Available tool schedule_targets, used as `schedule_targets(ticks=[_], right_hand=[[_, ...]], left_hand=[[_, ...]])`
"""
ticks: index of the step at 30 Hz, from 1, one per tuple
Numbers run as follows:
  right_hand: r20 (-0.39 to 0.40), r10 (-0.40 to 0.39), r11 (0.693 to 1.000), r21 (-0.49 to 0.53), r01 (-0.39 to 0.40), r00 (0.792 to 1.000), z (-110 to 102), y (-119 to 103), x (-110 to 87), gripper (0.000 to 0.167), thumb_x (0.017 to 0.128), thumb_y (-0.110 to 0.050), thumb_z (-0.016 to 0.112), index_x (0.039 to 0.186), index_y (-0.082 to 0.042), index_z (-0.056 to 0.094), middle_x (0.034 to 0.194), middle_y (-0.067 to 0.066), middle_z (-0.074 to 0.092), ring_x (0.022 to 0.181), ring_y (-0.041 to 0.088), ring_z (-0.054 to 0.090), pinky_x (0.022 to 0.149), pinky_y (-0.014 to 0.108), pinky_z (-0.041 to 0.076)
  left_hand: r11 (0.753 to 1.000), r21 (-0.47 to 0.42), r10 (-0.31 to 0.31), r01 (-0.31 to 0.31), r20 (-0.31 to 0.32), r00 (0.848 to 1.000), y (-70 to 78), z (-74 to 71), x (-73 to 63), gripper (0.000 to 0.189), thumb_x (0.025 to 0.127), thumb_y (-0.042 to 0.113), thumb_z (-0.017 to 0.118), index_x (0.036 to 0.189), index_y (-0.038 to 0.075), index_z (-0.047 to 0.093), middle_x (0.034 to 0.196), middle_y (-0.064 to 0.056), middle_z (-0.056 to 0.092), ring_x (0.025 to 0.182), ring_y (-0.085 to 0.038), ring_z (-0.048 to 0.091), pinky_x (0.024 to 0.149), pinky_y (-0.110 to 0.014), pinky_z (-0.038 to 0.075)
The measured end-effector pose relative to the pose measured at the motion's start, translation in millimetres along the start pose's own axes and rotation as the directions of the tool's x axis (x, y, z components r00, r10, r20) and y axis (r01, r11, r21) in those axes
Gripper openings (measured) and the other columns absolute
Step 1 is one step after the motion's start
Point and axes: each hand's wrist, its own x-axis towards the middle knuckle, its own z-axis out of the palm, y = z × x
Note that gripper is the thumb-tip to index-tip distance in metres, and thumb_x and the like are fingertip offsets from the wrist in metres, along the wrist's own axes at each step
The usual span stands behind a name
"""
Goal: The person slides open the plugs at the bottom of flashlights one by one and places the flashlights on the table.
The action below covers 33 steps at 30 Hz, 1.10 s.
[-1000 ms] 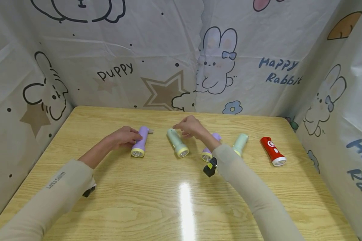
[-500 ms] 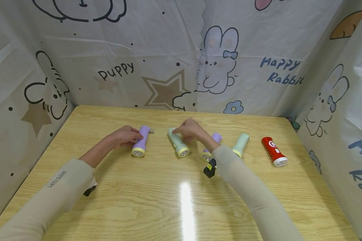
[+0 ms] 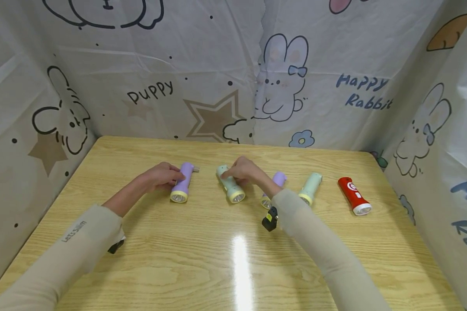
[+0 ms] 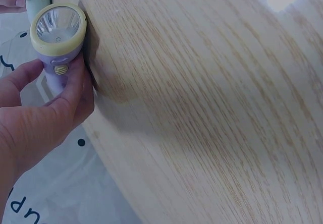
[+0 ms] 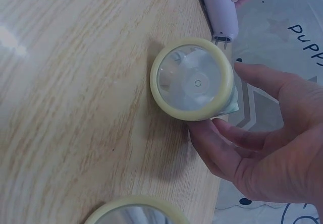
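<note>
Table [image 3: 179, 255]: bears five flashlights, lying in one loose row across its farther half.
Wall cloth [image 3: 218, 60]: behind the table, and also at its left and right sides.
First flashlight [image 3: 182, 185]: leftmost in the row, its lamp end toward the person.
Left hand [image 3: 160, 176]: at the left side of this first flashlight, fingers around it.
Second flashlight [image 3: 231, 188]: to the right of the first, apart from it.
Right hand [image 3: 247, 169]: at the farther end and right side of the second, touching it.
Third flashlight [image 3: 279, 178]: right of the second, partly behind the right forearm.
Fourth flashlight [image 3: 312, 184]: just beside the third, on its right.
Fifth flashlight [image 3: 353, 194]: rightmost, apart from the fourth.
</note>
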Motion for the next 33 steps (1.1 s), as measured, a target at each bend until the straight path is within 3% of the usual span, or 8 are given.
schedule_targets(ticks=[10,18,33], right_hand=[[0.015,0.004,1.000,-0.016,-0.004,1.000,3.4,1.0,0.8,0.028,0.083,-0.017,0.080,0.092,0.003,0.062,0.091,0.011,0.059,0.073,0.017,0.056,0.068,0.028,0.058],[-0.008,0.020,0.998,-0.056,-0.020,1.000,4.2,-1.4,-0.6,0.026,0.081,-0.017,0.081,0.082,-0.002,0.060,0.083,0.008,0.057,0.066,0.015,0.052,0.065,0.027,0.055],[-0.026,0.031,0.999,-0.009,-0.031,0.999,6.5,0.5,1.1,0.027,0.081,-0.012,0.079,0.073,-0.005,0.054,0.070,0.004,0.049,0.057,0.011,0.038,0.051,0.021,0.039]], left_hand=[[1.000,-0.006,-0.001,0.001,0.007,1.000,0.0,-0.6,0.3,0.063,0.102,0.013,0.053,0.148,-0.017,0.023,0.146,-0.033,0.036,0.123,-0.033,0.049,0.100,-0.039,0.049],[1.000,0.020,0.011,-0.011,-0.003,1.000,0.2,-1.1,0.2,0.062,0.102,0.013,0.053,0.147,-0.017,0.026,0.138,-0.028,0.043,0.103,-0.021,0.054,0.085,-0.028,0.054],[1.000,-0.003,-0.010,0.010,-0.021,1.000,-0.8,0.6,1.2,0.065,0.100,0.014,0.055,0.148,-0.017,0.025,0.142,-0.030,0.041,0.109,-0.026,0.054,0.092,-0.034,0.053]])
